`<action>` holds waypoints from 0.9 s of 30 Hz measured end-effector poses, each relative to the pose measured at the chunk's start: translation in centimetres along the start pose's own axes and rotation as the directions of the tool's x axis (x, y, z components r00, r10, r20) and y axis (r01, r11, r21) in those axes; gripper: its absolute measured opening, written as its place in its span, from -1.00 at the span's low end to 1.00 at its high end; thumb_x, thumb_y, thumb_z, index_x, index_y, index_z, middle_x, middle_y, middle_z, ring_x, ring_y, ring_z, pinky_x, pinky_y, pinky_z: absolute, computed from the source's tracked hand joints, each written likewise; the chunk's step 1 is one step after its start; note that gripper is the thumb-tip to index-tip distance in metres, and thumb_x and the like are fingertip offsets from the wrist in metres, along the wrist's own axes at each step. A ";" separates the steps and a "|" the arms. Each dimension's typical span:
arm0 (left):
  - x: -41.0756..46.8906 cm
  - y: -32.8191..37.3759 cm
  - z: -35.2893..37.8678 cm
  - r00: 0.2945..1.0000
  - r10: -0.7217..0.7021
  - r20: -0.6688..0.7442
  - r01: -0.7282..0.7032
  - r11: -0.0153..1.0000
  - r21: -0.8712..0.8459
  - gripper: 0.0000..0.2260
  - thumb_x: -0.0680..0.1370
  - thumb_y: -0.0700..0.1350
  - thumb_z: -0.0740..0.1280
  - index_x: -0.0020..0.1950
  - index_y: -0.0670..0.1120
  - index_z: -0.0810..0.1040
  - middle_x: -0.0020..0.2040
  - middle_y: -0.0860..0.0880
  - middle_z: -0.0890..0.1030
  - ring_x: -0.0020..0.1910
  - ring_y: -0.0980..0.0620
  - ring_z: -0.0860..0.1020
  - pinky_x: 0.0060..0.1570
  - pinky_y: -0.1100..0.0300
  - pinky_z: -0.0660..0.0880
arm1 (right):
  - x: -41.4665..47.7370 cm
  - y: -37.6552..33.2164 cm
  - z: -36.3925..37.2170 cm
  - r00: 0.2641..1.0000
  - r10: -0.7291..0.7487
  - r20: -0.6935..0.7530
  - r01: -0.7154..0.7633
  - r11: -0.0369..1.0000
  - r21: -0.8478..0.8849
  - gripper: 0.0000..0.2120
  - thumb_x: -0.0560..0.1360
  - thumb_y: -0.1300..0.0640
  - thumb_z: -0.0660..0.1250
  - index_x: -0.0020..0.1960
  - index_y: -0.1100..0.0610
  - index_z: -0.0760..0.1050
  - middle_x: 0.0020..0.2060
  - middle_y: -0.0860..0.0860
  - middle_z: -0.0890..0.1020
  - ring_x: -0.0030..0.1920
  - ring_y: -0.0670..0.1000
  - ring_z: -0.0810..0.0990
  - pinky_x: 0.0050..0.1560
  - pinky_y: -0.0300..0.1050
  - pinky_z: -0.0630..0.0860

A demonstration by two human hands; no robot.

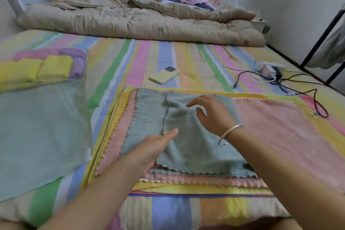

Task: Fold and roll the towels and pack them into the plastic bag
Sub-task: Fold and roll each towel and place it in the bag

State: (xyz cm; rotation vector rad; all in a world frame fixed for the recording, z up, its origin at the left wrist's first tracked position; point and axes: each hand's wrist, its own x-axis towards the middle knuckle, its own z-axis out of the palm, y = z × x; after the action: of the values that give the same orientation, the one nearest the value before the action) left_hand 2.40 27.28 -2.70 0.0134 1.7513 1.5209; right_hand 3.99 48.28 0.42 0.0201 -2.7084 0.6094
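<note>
A grey-green towel lies partly folded over itself on top of a stack of pink and yellow towels on the bed. My left hand rests flat on the towel at the fold's left edge, fingers straight. Above the folded flap hovers my right hand, a bangle on its wrist, fingers spread and holding nothing. At the left lies a clear plastic bag with rolled yellow towels and pink and purple rolls inside its far end.
A phone in a yellow case lies beyond the stack. A power strip and tangled cables sit at the right. A crumpled beige quilt runs across the head of the striped bed. A dark metal rack stands at the right.
</note>
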 end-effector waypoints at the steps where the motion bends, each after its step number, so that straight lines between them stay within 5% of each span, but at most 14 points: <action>1: 0.4 0.0 -0.3 0.999 0.017 -0.028 -0.015 0.997 0.070 -0.19 0.10 0.45 0.46 0.19 -0.02 0.60 0.21 0.05 0.61 0.22 -0.02 0.53 0.30 -0.03 0.40 | 1.6 0.1 0.6 1.000 0.011 0.026 -0.011 1.000 -0.015 -0.72 0.52 0.28 0.23 0.11 0.01 0.58 0.06 0.01 0.59 0.14 0.09 0.50 0.08 0.00 0.45; 4: 1.0 0.1 -0.8 0.997 0.039 -0.064 -0.025 0.978 0.206 -0.39 0.15 0.43 0.41 -0.08 -0.01 0.49 -0.11 -0.01 0.49 -0.15 0.01 0.42 -0.23 0.16 0.32 | 6.0 -0.1 2.6 0.995 0.087 0.048 -0.084 0.994 -0.063 -0.74 0.55 0.17 0.22 0.20 0.02 0.53 0.12 0.01 0.57 0.16 0.07 0.50 0.09 -0.02 0.46; 7: 1.5 -0.5 -0.8 0.988 0.096 -0.123 -0.070 0.978 0.197 -0.61 0.40 0.22 0.43 -0.15 -0.10 0.50 -0.36 -0.09 0.42 -0.46 0.02 0.36 -0.45 0.27 0.19 | 9.4 0.1 4.1 0.981 0.184 0.059 -0.174 0.973 -0.155 -0.70 0.57 0.06 0.22 0.29 -0.01 0.48 0.18 0.01 0.54 0.17 0.08 0.51 0.10 -0.03 0.47; 13: 1.6 -1.4 -0.1 0.958 0.235 -0.166 -0.191 0.951 0.243 -0.58 0.48 0.09 0.42 -0.13 -0.31 0.59 -0.29 -0.18 0.63 -0.34 0.02 0.54 -0.31 0.17 0.39 | 11.5 0.5 6.0 0.965 0.233 0.120 -0.199 0.949 -0.244 -0.84 0.54 0.01 0.26 0.07 -0.01 0.55 0.08 0.02 0.54 0.02 0.11 0.55 -0.05 -0.06 0.47; 19: 0.7 -1.4 0.7 0.867 0.442 -0.230 -0.284 0.817 0.502 -0.65 0.54 0.02 0.35 -0.35 -0.14 0.39 -0.53 0.03 0.35 -0.54 0.07 0.31 -0.50 0.20 0.24 | 11.1 0.1 6.6 0.993 0.093 -0.078 -0.115 0.930 -0.350 -0.82 0.57 0.08 0.20 0.03 0.04 0.56 -0.01 0.01 0.57 -0.05 0.12 0.55 -0.22 -0.10 0.39; 22: -0.1 -1.0 -0.2 0.845 0.492 -0.211 -0.314 0.774 0.550 -0.67 0.55 0.06 0.31 -0.19 -0.21 0.52 -0.40 -0.13 0.51 -0.45 -0.04 0.45 -0.42 0.01 0.37 | 12.1 -1.1 6.9 0.979 0.133 -0.156 -0.170 0.951 -0.259 -0.82 0.56 0.10 0.18 0.01 0.06 0.55 -0.01 0.02 0.58 -0.06 0.16 0.55 -0.17 -0.05 0.44; 27: -2.0 -1.0 -4.0 0.779 0.536 -0.327 -0.261 0.750 0.608 -0.61 0.54 0.08 0.32 -0.35 -0.13 0.33 -0.48 -0.05 0.33 -0.49 0.00 0.33 -0.45 0.14 0.23 | 15.0 -4.0 8.5 0.975 0.202 -0.094 -0.207 0.977 -0.052 -0.83 0.53 0.16 0.21 -0.01 0.09 0.58 -0.06 0.09 0.65 -0.03 0.19 0.56 -0.11 -0.07 0.46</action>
State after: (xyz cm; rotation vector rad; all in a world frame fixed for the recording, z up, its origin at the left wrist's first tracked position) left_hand 2.02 22.74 -2.61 0.3591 2.6990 1.3384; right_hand -12.63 42.07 0.18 -0.2981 -2.6604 0.5702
